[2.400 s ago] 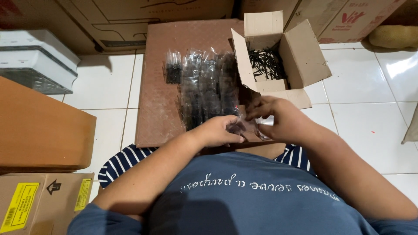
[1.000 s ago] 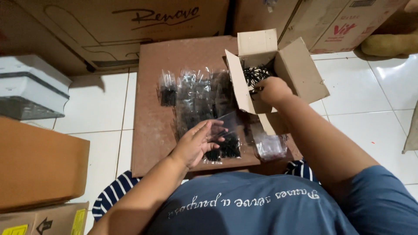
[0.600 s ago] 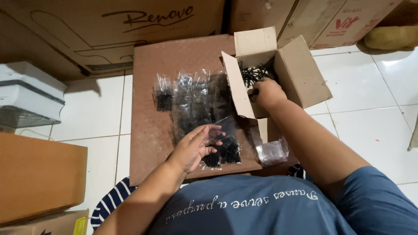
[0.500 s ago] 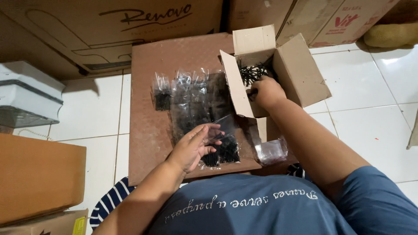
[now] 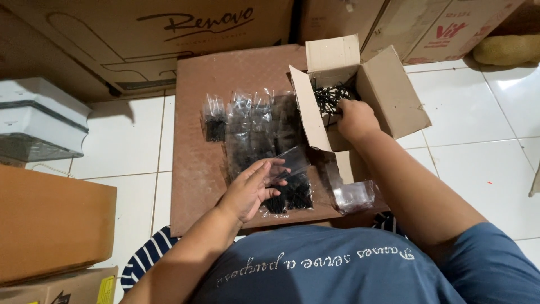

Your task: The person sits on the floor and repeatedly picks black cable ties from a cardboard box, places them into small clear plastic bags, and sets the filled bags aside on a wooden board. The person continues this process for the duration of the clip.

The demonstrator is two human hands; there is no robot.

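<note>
Packets of small black pieces lie in a row across the brown board (image 5: 197, 169), from ten to twelve o'clock of the left hand (image 5: 250, 188). That hand's fingers, loosely spread, hold a clear plastic bag (image 5: 289, 163) by its mouth, over a filled packet (image 5: 289, 197). At two o'clock, the right hand (image 5: 354, 119) is sunk into the open cardboard box (image 5: 394, 93), fingers curled among loose black pieces (image 5: 329, 97); whether they grip any I cannot tell. Best practice, I judge: keep the bag's mouth wide and bring a modest pinch across, low over the board.
</note>
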